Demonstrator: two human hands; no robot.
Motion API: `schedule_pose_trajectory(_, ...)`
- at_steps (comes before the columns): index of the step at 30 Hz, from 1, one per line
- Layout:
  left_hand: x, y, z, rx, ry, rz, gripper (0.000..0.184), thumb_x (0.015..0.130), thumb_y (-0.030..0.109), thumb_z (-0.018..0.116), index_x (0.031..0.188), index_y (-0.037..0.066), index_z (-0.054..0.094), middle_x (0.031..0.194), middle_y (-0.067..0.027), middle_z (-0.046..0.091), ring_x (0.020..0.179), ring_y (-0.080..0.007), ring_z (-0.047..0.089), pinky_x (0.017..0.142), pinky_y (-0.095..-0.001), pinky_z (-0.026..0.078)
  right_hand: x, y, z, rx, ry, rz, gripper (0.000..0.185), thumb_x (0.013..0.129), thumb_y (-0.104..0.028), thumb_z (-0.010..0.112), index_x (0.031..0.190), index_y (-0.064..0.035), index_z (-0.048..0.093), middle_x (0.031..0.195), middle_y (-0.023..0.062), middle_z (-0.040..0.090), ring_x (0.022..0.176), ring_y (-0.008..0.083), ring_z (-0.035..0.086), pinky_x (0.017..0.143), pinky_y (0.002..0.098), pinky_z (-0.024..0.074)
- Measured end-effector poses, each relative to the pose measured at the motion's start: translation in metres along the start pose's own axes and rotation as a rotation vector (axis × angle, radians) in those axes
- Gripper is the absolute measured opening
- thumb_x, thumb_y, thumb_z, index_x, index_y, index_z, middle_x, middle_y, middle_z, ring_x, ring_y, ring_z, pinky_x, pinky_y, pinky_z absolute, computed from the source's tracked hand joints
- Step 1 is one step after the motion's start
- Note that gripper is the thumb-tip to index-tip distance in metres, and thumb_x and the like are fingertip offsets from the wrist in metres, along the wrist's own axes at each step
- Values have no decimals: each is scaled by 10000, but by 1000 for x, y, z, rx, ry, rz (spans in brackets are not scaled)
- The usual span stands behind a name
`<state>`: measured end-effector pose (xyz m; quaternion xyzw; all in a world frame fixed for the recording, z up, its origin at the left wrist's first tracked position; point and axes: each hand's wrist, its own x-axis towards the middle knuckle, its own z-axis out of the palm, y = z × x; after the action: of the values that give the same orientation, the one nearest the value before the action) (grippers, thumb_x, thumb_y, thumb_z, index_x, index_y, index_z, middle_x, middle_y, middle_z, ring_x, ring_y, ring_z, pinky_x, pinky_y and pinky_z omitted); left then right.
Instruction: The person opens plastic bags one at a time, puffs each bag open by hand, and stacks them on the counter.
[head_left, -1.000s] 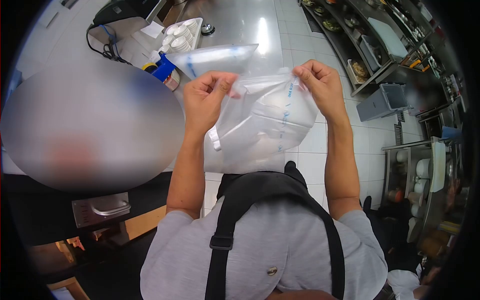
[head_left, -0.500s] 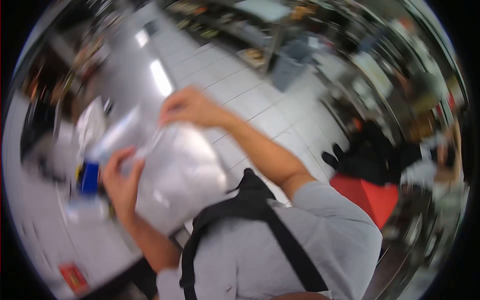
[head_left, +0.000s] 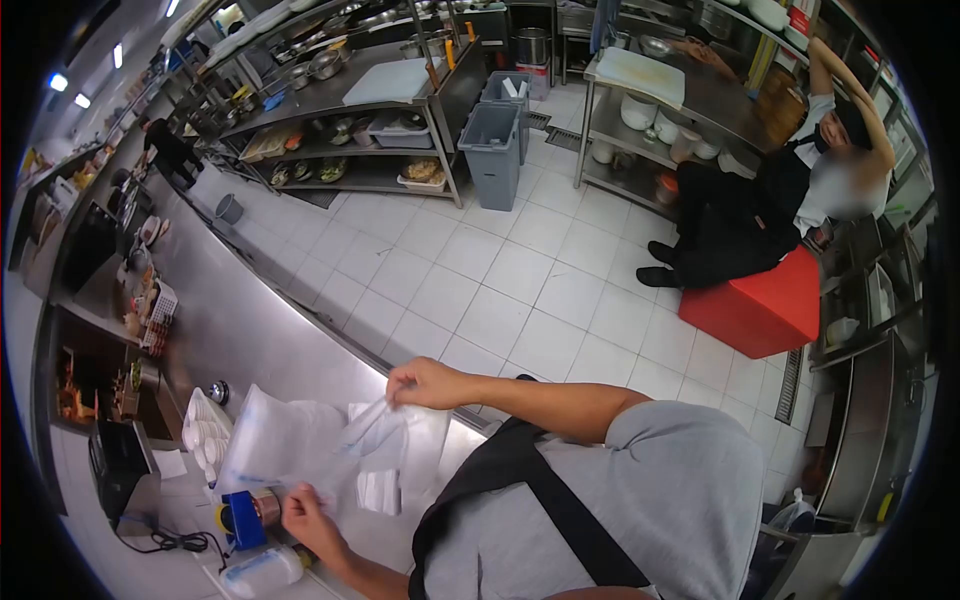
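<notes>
A thin, clear plastic bag (head_left: 375, 440) is stretched loosely between my hands above the steel counter. My right hand (head_left: 425, 385) pinches its upper corner with closed fingers. Lower and to the left, my left hand (head_left: 310, 520) has its fingers curled together at the bag's near edge. Behind the bag lies a pile of folded plastic bags (head_left: 280, 435). A small white folded bundle (head_left: 378, 492) shows beneath the film. Beside my left hand stands a blue tape dispenser (head_left: 243, 520), with a white plastic bottle or pack (head_left: 265, 572) close by.
The steel counter (head_left: 230, 315) runs far to the left, bearing a call bell (head_left: 218, 392) and stacked white containers (head_left: 205, 430). Grey bins (head_left: 490, 150) stand on the tiled floor. At right, a person (head_left: 765, 200) sits on a red block (head_left: 755, 305), arms raised.
My view has swung up and right and become sharp. My right hand has moved lower in view, still at the plastic; my left fingers, apart earlier, are now curled together.
</notes>
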<state>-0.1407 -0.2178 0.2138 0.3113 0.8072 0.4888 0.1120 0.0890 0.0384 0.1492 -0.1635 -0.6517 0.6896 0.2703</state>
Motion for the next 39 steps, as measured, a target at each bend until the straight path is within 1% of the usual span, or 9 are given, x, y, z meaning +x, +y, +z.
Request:
schedule_pose_trajectory(2,-8,13,10,141,30,142,108,896,77,687,904,-18,637,839,-77,646,825,-182,607,820,-314,460,5,-18,5,133,142,64,104,823,-66,655,895,-12,707,892,110,707,778,219,662,744,350,528)
schedule_pose_trajectory(5,-38,85,52,298,126,510,227,845,78,745,1034,-16,662,1045,-142,691,1067,-283,624,1047,-407,383,12,-54,21,-299,-172,-423,122,884,-31,606,968,-10,693,860,89,699,761,210,626,734,330,506)
schedule_pose_trajectory(7,-39,115,66,147,-123,473,328,816,72,770,1115,-11,666,1165,-169,683,1205,-335,583,1149,-450,282,14,-76,35,-225,-307,-382,125,862,-70,635,956,-7,688,842,101,688,734,233,618,717,352,501)
schedule_pose_trajectory(12,-22,73,34,51,-204,158,200,852,44,723,1021,-51,678,1000,-156,713,949,-235,658,900,-350,497,31,-75,13,-476,-327,-217,202,734,-142,710,879,-6,675,817,164,666,782,321,647,709,410,506)
schedule_pose_trajectory(15,-33,47,44,191,-36,395,125,883,35,693,967,-57,683,915,-124,711,858,-190,644,850,-328,500,29,-62,20,-408,-331,-164,234,743,-179,723,892,-11,657,824,162,668,788,323,652,702,408,499)
schedule_pose_trajectory(18,-30,77,56,-10,-224,303,153,883,41,696,1007,-46,683,915,-106,703,855,-174,634,840,-310,496,30,-58,51,-409,-367,-238,245,795,-210,735,922,-21,644,810,129,666,760,270,643,682,385,491)
schedule_pose_trajectory(24,-27,37,22,-330,-118,-40,255,852,55,732,1089,-21,675,896,-87,697,871,-145,622,852,-286,477,36,-75,19,-235,-464,-43,197,882,-164,715,981,-3,661,854,95,699,758,166,646,686,330,505)
schedule_pose_trajectory(27,-29,65,25,-86,-53,220,221,901,52,694,1109,-20,673,828,-51,695,809,-121,615,791,-263,475,40,-77,27,-189,-446,9,163,916,-157,703,960,-1,687,824,46,701,702,104,600,625,280,468)
schedule_pose_trajectory(39,-23,60,9,-328,180,168,203,978,159,679,1016,-34,730,809,-2,665,754,-78,584,698,-225,456,67,-107,35,-71,-330,-44,183,961,-194,690,900,-25,725,736,8,647,632,69,546,591,249,455)
